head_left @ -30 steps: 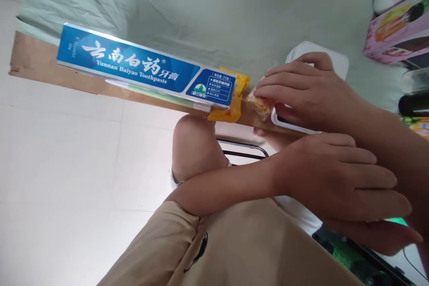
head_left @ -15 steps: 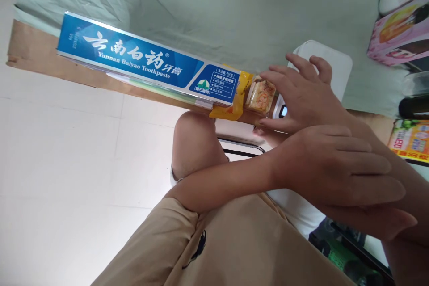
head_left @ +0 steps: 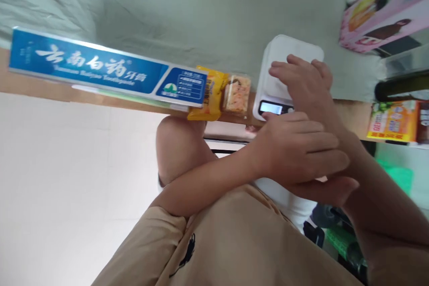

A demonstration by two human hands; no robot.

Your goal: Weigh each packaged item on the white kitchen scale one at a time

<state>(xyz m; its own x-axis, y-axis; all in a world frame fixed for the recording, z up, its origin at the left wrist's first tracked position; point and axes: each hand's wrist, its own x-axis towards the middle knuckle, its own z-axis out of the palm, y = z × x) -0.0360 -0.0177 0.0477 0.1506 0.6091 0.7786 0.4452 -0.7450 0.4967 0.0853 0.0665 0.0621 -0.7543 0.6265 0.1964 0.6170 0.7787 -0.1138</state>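
Observation:
A white kitchen scale (head_left: pixel 267 71) with a lit display stands at the table edge. My right hand (head_left: pixel 306 78) is over its right part, fingers spread, holding nothing; whether it touches the plate I cannot tell. My left hand (head_left: pixel 298 149) reaches across in front of my right forearm, fingers stretched out and empty, below the display. Left of the scale lies a clear-wrapped pastry block (head_left: pixel 237 94). Beside that are a yellow snack packet (head_left: pixel 211 94) and a long blue toothpaste box (head_left: pixel 100 67), which overlaps the packet.
Greenish cloth (head_left: pixel 201 9) covers the table, with a brown strip (head_left: pixel 351 116) along its front edge. At the right stand a pink box (head_left: pixel 375 13), a dark bottle (head_left: pixel 398 85) and an orange-yellow pack (head_left: pixel 392 120). My knee (head_left: pixel 181 147) is below the edge.
The view has shifted, so the table things appear farther left. My right hand has moved right, away from the pastry block, uncovering the scale's display. My left hand has drawn nearer the scale.

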